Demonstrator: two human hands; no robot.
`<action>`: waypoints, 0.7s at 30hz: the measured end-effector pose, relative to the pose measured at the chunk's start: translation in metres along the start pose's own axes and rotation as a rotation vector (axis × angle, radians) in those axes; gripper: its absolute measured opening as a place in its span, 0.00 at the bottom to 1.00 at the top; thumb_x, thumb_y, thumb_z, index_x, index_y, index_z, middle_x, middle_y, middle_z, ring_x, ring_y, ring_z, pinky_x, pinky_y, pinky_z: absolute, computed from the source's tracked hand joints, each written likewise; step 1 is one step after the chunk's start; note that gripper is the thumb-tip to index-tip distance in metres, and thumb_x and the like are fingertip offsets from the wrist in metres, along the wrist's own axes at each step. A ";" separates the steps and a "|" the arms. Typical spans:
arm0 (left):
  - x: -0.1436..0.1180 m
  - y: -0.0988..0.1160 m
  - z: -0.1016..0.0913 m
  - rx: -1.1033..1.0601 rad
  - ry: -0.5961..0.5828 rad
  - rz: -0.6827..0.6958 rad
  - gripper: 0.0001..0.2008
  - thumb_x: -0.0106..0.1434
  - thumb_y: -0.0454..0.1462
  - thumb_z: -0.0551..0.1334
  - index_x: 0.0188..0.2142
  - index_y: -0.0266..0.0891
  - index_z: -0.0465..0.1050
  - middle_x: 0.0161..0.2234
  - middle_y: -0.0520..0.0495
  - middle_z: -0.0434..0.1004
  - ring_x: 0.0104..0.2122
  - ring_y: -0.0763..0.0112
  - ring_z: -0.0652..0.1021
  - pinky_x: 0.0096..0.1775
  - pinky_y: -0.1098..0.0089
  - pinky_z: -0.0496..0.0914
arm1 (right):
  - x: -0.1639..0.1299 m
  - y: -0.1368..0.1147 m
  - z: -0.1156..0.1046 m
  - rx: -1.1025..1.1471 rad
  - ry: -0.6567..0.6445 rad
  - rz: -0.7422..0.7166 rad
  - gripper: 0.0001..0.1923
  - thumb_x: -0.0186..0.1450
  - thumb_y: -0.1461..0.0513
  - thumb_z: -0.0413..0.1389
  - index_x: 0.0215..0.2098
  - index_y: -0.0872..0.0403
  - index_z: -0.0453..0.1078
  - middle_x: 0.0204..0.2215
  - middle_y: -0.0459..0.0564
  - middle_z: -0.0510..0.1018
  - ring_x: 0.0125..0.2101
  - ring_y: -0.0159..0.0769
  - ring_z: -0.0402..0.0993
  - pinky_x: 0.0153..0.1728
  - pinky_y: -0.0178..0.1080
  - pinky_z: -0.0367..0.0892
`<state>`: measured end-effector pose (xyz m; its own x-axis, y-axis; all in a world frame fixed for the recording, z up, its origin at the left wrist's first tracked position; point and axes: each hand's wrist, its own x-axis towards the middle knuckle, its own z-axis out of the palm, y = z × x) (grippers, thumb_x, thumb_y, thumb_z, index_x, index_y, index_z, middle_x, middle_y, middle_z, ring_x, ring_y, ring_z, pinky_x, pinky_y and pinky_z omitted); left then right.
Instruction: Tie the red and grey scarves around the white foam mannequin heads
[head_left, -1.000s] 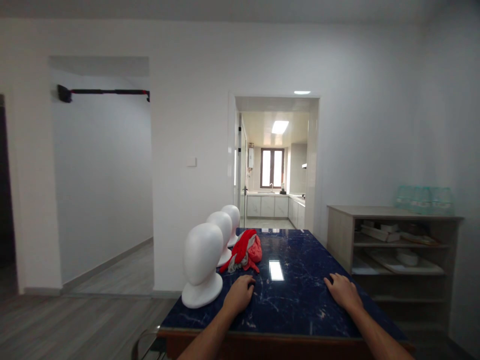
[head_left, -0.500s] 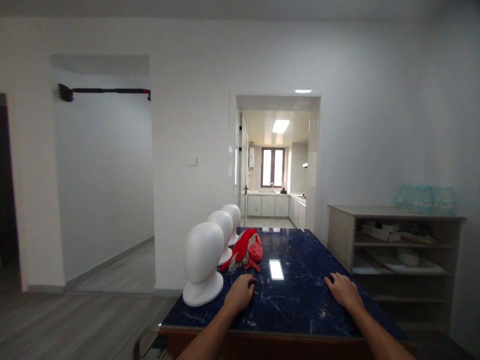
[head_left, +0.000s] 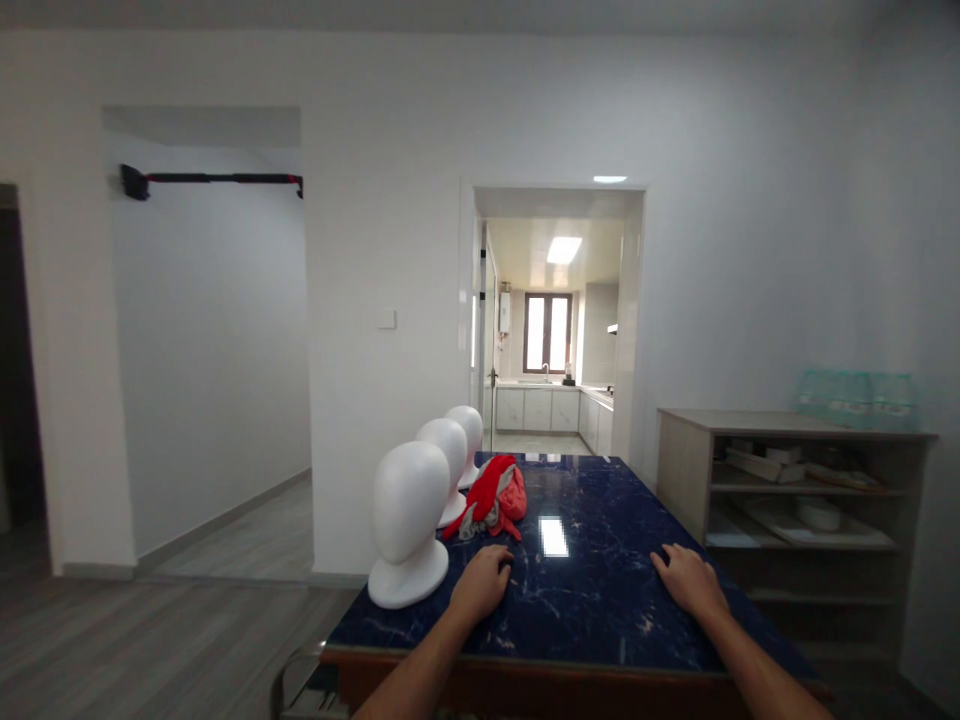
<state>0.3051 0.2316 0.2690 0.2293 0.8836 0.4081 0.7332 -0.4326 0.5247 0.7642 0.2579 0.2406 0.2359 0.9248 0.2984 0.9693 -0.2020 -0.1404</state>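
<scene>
On the dark blue marbled table (head_left: pixel 585 610) rest both of my hands, with nothing in them. My left hand (head_left: pixel 484 580) lies palm down, its fingers loosely curved and apart, between the nearest white foam head (head_left: pixel 409 510) and the table's middle. Just beyond it is a crumpled heap of red, coral and grey cloth (head_left: pixel 493 495). Behind the nearest head stand a second foam head (head_left: pixel 444 455) and a third foam head (head_left: pixel 466 430), in a row along the left edge. My right hand (head_left: pixel 686 577) lies near the right edge, thumb and fingers spread.
Right of the table stands a shelf unit (head_left: pixel 686 450) with bottles (head_left: pixel 855 395) on top and boxes inside. A doorway beyond the table opens on a kitchen (head_left: pixel 551 410). A dark bar (head_left: pixel 225 180) spans the left passage. A chair frame (head_left: pixel 289 680) shows at the near left corner.
The view has shifted very slightly. Both hands, the foam heads and the cloth keep their places on the table.
</scene>
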 end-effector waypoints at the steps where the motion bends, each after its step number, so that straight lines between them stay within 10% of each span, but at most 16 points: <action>1: 0.000 -0.001 0.001 -0.006 0.005 0.002 0.16 0.66 0.35 0.59 0.49 0.42 0.83 0.57 0.42 0.81 0.60 0.58 0.77 0.64 0.62 0.65 | 0.000 0.000 0.000 -0.002 0.002 0.000 0.37 0.73 0.44 0.40 0.65 0.57 0.73 0.66 0.62 0.72 0.67 0.56 0.65 0.65 0.55 0.60; 13: -0.011 0.022 -0.017 -0.062 0.084 0.121 0.12 0.68 0.35 0.61 0.46 0.43 0.83 0.54 0.43 0.82 0.56 0.58 0.78 0.62 0.59 0.67 | 0.001 0.001 -0.002 -0.014 -0.012 -0.012 0.34 0.74 0.45 0.40 0.64 0.54 0.73 0.66 0.60 0.72 0.66 0.54 0.66 0.63 0.53 0.62; 17: -0.051 0.033 -0.038 0.009 0.096 0.219 0.10 0.72 0.39 0.60 0.46 0.47 0.82 0.47 0.46 0.84 0.50 0.61 0.80 0.56 0.61 0.70 | -0.003 -0.002 -0.006 -0.004 -0.007 -0.022 0.34 0.74 0.45 0.41 0.61 0.56 0.75 0.64 0.63 0.73 0.64 0.55 0.67 0.62 0.54 0.62; 21: -0.105 0.001 -0.073 0.201 0.132 -0.013 0.17 0.74 0.49 0.56 0.37 0.46 0.79 0.38 0.47 0.83 0.40 0.61 0.81 0.46 0.64 0.70 | -0.011 -0.009 -0.016 0.012 0.010 -0.019 0.31 0.74 0.47 0.43 0.59 0.57 0.76 0.64 0.64 0.73 0.64 0.57 0.66 0.62 0.56 0.61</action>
<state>0.2351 0.1253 0.2817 0.1429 0.8524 0.5029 0.8515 -0.3649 0.3766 0.7539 0.2440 0.2536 0.2186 0.9250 0.3108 0.9726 -0.1806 -0.1463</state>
